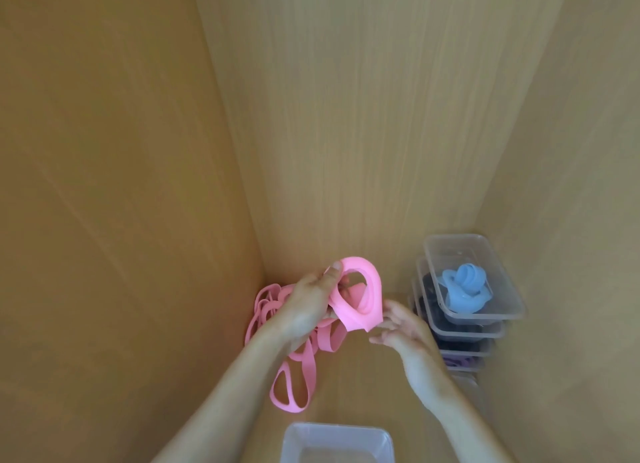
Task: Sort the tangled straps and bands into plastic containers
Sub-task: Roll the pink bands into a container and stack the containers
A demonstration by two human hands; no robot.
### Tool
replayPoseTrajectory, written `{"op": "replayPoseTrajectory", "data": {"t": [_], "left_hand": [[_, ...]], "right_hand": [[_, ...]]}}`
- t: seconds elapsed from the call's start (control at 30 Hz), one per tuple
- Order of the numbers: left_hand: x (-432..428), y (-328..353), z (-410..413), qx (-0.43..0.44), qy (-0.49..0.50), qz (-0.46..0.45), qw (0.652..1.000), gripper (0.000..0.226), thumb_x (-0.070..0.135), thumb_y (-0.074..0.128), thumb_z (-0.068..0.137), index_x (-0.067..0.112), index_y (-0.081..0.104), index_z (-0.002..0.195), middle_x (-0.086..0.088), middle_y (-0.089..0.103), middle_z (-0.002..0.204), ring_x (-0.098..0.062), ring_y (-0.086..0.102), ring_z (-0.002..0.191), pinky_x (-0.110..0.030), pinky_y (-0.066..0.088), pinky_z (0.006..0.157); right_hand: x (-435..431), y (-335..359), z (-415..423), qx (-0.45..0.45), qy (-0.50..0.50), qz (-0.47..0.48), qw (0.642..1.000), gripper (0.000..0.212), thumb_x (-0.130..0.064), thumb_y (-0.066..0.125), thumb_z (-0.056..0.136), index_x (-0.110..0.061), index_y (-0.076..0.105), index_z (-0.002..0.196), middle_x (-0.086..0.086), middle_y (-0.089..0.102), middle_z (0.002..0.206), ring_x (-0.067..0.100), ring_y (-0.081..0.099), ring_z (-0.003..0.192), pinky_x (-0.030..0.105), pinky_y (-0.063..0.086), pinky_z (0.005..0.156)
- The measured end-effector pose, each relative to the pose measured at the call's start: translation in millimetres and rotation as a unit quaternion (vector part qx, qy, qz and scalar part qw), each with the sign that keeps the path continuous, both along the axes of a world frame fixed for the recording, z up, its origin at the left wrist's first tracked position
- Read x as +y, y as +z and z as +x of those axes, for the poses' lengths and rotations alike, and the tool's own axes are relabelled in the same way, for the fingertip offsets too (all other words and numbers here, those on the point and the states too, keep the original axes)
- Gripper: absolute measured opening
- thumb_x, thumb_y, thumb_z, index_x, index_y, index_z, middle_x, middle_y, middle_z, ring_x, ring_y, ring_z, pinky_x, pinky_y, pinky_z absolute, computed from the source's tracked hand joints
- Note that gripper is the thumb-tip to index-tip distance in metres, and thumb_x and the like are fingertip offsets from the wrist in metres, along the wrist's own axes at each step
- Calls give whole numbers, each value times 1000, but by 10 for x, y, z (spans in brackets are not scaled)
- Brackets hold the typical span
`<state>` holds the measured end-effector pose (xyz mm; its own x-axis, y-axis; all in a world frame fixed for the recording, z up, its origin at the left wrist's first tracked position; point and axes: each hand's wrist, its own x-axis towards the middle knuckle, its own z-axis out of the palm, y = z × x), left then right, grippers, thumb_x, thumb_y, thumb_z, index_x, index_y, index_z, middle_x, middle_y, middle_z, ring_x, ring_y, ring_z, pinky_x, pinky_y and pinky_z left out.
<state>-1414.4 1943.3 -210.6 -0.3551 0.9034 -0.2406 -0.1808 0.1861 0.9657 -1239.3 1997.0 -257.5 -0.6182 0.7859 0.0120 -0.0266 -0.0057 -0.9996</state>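
Holding one pink band, long axis 11-to-5 o'clock: left grip grasping it, right grip released.

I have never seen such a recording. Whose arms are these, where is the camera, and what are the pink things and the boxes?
There is no machine: a person works with bare hands. The one picture comes from a camera worn on the head, looking down. The left hand grips a wide pink rubber band loop above a tangle of pink bands on the light-brown wooden surface. The right hand, fingers spread, is beside the loop. At the right stands a stack of clear plastic containers; the top one holds a light-blue band. A separate clear plastic container lies near the person.
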Motion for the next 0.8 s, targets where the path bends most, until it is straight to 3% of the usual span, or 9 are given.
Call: {"op": "replayPoseTrajectory", "data": {"t": [0.1,0.17,0.3,0.37,0.43,0.57,0.8], "left_hand": [[-21,-15,69,16,-6,-2,1000,42,41,43,106,12,72,100,9,72,71,-5,69,67,-21,54,62],[-32,-43,131,34,-12,3,999,41,42,43,106,16,73,98,4,76,77,-10,73,73,-23,57,65],[-33,-139,226,49,-17,20,998,40,38,44,107,8,71,109,-14,77,100,-28,74,94,-37,61,83],[-41,-155,260,54,-17,34,998,39,34,45,107,5,70,108,-12,75,94,-24,72,86,-32,60,76],[-48,-154,277,54,-16,49,997,35,30,46,106,6,70,103,-6,72,82,-17,69,78,-27,58,69],[-25,-155,282,68,-10,59,996,27,27,51,105,9,70,101,3,72,74,-12,71,71,-25,57,62],[-23,-271,242,118,7,26,993,31,34,53,104,13,73,93,-5,70,73,-21,67,67,-34,57,60]], "right_hand": [[36,-4,39,41,-9,-52,998,40,-34,50,90,-10,69,115,11,74,111,25,69,105,39,55,88],[23,-9,30,30,-15,-25,999,41,-41,54,95,-7,69,113,9,75,108,23,71,102,33,57,84],[-1,-10,-22,64,-58,-55,995,29,-12,67,91,-13,59,120,5,78,104,21,73,97,27,59,77],[11,19,-21,76,-61,-112,989,38,2,65,91,-17,59,124,6,77,107,23,73,101,37,58,86],[20,30,-7,88,-43,-168,981,36,2,66,86,-8,67,121,15,75,112,34,69,107,50,51,99],[47,-14,22,100,-37,-227,968,38,3,67,79,2,69,117,26,71,116,45,64,116,54,46,108],[14,-18,3,87,-65,-181,977,37,13,62,84,-14,78,104,15,76,106,26,71,95,40,53,86]]}}
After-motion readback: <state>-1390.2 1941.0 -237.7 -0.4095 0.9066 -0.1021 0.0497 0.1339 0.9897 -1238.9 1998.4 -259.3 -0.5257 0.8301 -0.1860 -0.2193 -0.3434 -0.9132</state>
